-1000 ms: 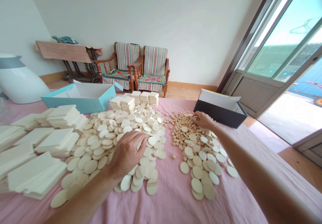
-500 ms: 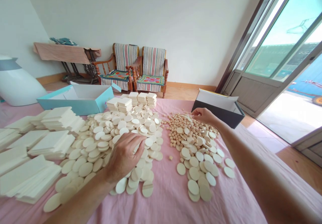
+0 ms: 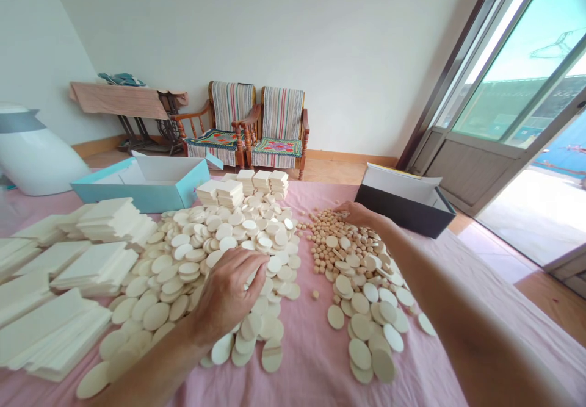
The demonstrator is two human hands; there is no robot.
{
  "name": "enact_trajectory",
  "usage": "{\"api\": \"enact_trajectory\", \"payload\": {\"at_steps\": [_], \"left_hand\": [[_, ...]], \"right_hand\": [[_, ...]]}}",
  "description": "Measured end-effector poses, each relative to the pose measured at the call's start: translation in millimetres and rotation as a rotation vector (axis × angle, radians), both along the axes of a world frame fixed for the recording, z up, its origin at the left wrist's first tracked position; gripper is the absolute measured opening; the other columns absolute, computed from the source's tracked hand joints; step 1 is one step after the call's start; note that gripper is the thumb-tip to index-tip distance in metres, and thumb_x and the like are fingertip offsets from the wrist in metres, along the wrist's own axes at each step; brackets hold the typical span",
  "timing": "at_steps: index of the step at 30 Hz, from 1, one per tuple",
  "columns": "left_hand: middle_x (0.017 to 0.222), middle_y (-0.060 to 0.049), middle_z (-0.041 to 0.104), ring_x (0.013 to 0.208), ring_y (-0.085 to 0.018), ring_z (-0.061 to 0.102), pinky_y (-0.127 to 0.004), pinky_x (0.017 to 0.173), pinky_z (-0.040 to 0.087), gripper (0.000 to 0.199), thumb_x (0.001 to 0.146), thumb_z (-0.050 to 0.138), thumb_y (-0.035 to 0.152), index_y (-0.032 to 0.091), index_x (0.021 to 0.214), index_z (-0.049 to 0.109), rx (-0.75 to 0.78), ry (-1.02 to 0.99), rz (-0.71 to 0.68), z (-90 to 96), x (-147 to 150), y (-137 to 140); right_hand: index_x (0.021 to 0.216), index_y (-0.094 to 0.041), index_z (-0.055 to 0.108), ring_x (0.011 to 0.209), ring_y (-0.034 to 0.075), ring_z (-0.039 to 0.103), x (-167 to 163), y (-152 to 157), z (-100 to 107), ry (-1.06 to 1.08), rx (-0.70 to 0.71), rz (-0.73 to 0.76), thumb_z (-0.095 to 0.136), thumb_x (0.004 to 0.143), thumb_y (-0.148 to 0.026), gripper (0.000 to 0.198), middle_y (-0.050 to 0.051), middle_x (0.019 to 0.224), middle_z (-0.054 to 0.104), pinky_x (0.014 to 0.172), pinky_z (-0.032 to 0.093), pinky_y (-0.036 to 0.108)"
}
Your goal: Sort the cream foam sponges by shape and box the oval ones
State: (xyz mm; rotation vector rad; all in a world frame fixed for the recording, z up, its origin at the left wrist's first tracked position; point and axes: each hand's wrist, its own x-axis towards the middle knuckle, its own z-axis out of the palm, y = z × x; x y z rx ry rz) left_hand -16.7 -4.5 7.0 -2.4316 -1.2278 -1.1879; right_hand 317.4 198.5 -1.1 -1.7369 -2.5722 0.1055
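Shifted leftward since the earlier frame, the bare right hand [image 3: 361, 215] is at the far edge of the heaped small tan wooden beads [image 3: 321, 249]; whether its fingers grip any, I cannot tell. Over the pale round wooden discs [image 3: 180, 240], the bare left hand [image 3: 232, 288] curls, its hold likewise unclear.

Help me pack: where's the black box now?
In the head view, the black box sits on the right side of the pink cloth, just beyond the right hand.
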Motion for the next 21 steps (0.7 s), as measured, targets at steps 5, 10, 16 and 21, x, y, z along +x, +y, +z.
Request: {"api": "enact_trajectory", "payload": {"at_steps": [5, 10, 16, 21], "left_hand": [[0.086, -0.004, 0.067, 0.084, -0.018, 0.06, -0.032, 0.079, 0.047, 0.013, 0.087, 0.051, 0.014, 0.018, 0.092, 0.063, -0.031, 0.022, -0.018, 12.0, 12, -3], [0.092, -0.004, 0.066, 0.09, -0.018, 0.06, -0.03, 0.084, 0.047, 0.013, 0.085, 0.053, 0.018, 0.019, 0.092, 0.064, -0.307, 0.235, -0.192, 30.6, 53, 13], [0.09, -0.007, 0.066, 0.09, -0.02, 0.061, -0.029, 0.083, 0.049, 0.013, 0.079, 0.053, 0.014, 0.017, 0.085, 0.064, -0.412, 0.413, -0.17, 21.1, 106, 64], [0.093, -0.009, 0.067, 0.093, -0.023, 0.061, -0.032, 0.081, 0.05, 0.015, 0.078, 0.052, 0.014, 0.016, 0.086, 0.066, -0.425, 0.456, -0.117, 5.1, 129, 87]], "right_hand": [[0.099, -0.02, 0.072, 0.088, 0.02, 0.064, 2, -7, 12, -0.088, -0.087, 0.002, 0.059, 0.079, -0.02, 0.024, 0.008, 0.097, 0.071, 0.077, 0.047, 0.026], [0.105, -0.019, 0.068, 0.101, 0.02, 0.06, 5, -16, 9, -0.092, -0.034, -0.027, 0.054, 0.083, -0.02, 0.026, 0.01, 0.108, 0.066, 0.084, 0.042, 0.025], [0.102, -0.015, 0.065, 0.094, 0.022, 0.061, 12, -23, 3, -0.079, 0.029, -0.14, 0.049, 0.087, -0.026, 0.025, 0.013, 0.103, 0.063, 0.074, 0.042, 0.026], [0.105, -0.017, 0.063, 0.09, 0.02, 0.06, 15, -32, 3, -0.053, 0.098, -0.225, 0.045, 0.084, -0.015, 0.027, 0.012, 0.102, 0.062, 0.069, 0.039, 0.024]]}}
